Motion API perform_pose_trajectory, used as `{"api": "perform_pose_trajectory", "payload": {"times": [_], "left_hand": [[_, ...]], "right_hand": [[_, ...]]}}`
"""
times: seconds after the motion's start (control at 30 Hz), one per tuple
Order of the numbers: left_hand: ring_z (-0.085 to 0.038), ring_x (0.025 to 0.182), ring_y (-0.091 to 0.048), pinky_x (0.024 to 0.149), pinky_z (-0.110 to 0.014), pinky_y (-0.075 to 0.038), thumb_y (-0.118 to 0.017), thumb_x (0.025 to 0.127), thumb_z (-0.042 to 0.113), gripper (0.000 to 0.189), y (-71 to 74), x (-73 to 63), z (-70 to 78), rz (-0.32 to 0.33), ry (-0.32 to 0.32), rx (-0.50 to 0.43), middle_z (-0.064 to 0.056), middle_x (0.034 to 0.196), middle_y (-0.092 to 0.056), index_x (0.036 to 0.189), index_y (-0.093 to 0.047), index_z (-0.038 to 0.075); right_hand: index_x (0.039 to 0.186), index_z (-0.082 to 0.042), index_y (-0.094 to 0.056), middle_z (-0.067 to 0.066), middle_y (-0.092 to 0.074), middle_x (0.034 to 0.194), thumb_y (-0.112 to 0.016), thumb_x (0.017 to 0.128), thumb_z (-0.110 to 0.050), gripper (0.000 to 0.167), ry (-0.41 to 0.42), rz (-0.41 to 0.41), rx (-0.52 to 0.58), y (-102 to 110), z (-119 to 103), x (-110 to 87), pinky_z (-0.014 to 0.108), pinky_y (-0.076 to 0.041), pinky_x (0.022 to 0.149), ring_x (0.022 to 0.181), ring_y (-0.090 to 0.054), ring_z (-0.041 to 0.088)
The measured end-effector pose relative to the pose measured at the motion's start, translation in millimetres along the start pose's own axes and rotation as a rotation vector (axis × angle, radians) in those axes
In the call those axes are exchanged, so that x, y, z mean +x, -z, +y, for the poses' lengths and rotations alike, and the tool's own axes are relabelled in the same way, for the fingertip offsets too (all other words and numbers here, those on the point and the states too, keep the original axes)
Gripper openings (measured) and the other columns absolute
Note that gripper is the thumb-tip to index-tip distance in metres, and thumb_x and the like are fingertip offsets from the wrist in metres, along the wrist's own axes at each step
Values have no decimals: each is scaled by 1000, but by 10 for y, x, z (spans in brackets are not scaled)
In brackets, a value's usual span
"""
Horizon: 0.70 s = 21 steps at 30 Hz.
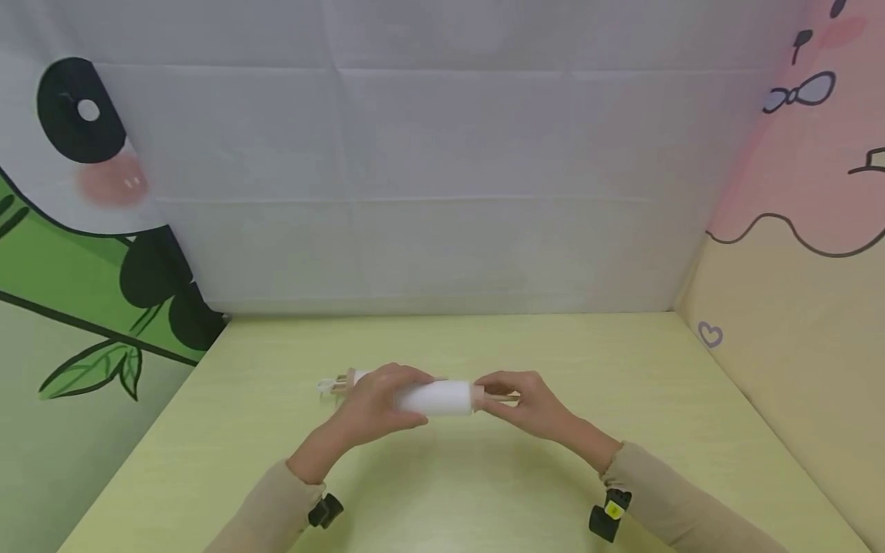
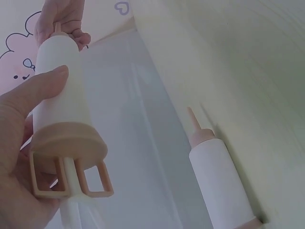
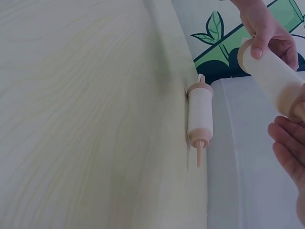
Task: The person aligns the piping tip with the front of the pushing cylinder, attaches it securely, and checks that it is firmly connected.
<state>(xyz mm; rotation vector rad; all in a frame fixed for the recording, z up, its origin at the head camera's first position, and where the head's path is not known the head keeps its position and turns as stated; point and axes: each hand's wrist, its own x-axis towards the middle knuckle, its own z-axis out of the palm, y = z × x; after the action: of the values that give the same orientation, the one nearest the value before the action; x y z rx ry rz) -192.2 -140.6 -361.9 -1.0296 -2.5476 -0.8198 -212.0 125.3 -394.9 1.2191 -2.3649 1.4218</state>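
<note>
My left hand (image 1: 380, 399) grips the white barrel of a decorating syringe (image 1: 442, 399), held lengthwise above the table. Its beige end cap and square loop handles (image 2: 97, 179) show in the left wrist view, with a pale plunger rod between them. At the other end my right hand (image 1: 528, 403) pinches the thin beige nozzle (image 1: 501, 397) between thumb and fingers. Behind the left hand lies a second decorating syringe (image 3: 200, 112) of the same look, on its side on the table. In the head view the left hand covers most of it.
The pale yellow table (image 1: 456, 491) ends at a white cloth backdrop (image 1: 449, 192). Side walls carry cartoon prints, green at left (image 1: 76, 261) and pink at right (image 1: 795, 169). Dark camera mounts (image 1: 608, 514) sit on both wrists near the beige sleeves.
</note>
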Motion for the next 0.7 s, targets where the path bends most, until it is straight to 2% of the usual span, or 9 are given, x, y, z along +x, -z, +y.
{"api": "perform_pose_trajectory", "payload": {"times": [0.13, 0.4, 0.57, 0.7], "left_hand": [[-20, 90, -58, 71, -34, -50, -82, 65, 19, 45, -12, 12, -35, 10, -23, -1, -3, 104, -65, 106, -64, 12], [-21, 91, -59, 71, -35, -50, -82, 65, 17, 44, -24, 36, -111, 18, -34, -21, -4, 104, -65, 105, -65, 11], [-20, 91, -58, 71, -34, -50, -82, 65, 18, 45, -37, 51, -182, 12, -24, -31, -3, 104, -65, 106, -65, 12], [-19, 92, -58, 71, -33, -50, -81, 65, 19, 45, -43, 64, -237, 1, -1, -52, -2, 105, -65, 107, -65, 13]], "right_hand": [[104, -10, -65, 4, -67, 101, -62, 86, -17, 19, -49, -3, 14, -8, 26, 12, 28, -52, 74, 90, -64, 14], [101, -3, -66, 11, -68, 96, -61, 86, -7, 16, -93, 19, -43, -49, 47, 64, 34, -54, 72, 86, -66, 19], [108, -6, -63, 8, -66, 103, -58, 89, -15, 22, -137, -4, -65, -45, 55, 88, 31, -52, 76, 91, -64, 17], [117, -6, -57, 7, -65, 106, -57, 90, -18, 29, -129, 3, -79, -43, 94, 92, 34, -52, 77, 92, -63, 18]]}}
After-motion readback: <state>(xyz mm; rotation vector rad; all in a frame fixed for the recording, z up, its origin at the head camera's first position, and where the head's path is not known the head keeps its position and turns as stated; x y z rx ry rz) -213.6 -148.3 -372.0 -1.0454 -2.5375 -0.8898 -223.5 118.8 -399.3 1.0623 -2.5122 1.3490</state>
